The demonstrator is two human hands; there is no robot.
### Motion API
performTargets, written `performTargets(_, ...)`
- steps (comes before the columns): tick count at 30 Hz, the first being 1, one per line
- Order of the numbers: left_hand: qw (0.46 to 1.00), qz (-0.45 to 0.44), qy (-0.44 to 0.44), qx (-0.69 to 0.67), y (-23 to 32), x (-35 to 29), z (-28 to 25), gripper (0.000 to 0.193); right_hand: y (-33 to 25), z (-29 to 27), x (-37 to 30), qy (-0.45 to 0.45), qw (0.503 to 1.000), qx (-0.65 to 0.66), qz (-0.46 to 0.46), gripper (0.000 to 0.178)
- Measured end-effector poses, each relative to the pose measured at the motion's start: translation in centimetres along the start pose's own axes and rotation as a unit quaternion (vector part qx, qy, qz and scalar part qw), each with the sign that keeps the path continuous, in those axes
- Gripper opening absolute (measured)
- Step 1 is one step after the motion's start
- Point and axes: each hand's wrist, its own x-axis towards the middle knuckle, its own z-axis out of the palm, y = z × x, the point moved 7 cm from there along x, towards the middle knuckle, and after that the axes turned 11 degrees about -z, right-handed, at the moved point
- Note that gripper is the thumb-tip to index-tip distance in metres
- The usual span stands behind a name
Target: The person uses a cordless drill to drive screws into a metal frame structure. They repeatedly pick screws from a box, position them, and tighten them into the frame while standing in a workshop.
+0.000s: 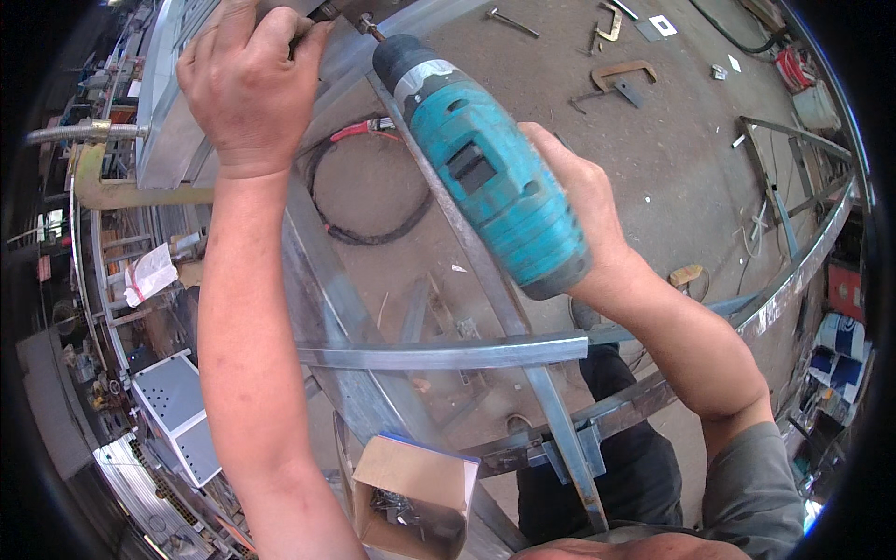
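A teal cordless drill (495, 173) with a black chuck is gripped by my right hand (586, 201), whose fingers are mostly hidden behind its body. The drill points up and left, and its bit ends at a small metal piece (366, 21) near the top edge. Just left of that tip, my left hand (247, 93) is closed at the grey metal profile (168, 121), fingers curled and thumb toward the bit. Whatever lies inside those fingers is hidden. Below my hands, an open cardboard box (439, 455) holds small dark metal parts.
A metal bar (457, 353) crosses the frame below the drill. The yellowish clamp (91, 177) grips the work at left. On the floor lie a coiled cable (359, 238), a hammer (511, 22) and C-clamps (623, 69). A metal frame (793, 280) curves along the right.
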Motion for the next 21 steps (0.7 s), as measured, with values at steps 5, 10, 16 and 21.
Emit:
performTargets(5, 0.999, -0.024, -0.035, -0.022, -0.3, -0.1, 0.3, 0.023, 0.9, 1.7, -0.5, 0.055, 0.998, -0.029, -0.03, 0.054)
performTargets(10, 0.998, 0.041, -0.015, 0.049, 0.0, 0.0, 0.1, 0.022, 2.7, 2.8, -1.1, 0.081, 0.996, 0.007, -0.025, 0.049)
performTargets(16, 0.999, 0.047, -0.018, 0.019, -1.1, -0.2, 0.5, 0.023, 3.0, 3.0, -1.4, 0.106, 0.993, 0.034, -0.032, 0.047)
performTargets(21, 0.998, 0.041, -0.025, 0.039, -1.0, -0.3, 0.6, 0.023, 3.0, 3.0, -1.3, 0.099, 0.994, 0.043, -0.024, 0.047)
